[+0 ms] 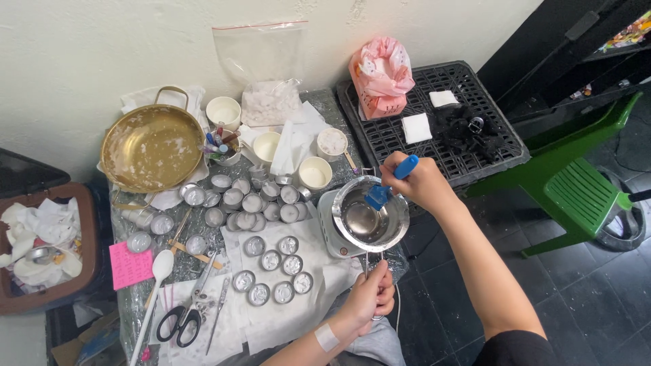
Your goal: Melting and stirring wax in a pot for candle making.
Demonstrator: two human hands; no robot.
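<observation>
- A cluttered table (pixel 203 339) stands against a white wall.
- The right hand (pixel 422 181) grips a blue spatula (pixel 388 184) inside the steel pot (pixel 369 215) on a small white heater (pixel 328 227).
- The left hand (pixel 371 291) clasps the pot's handle (pixel 367 263).

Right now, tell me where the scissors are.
In the head view, the black-handled scissors lie at the table's near left corner, on white paper, between the white spoon and the metal tweezers, below the pink note.
</observation>
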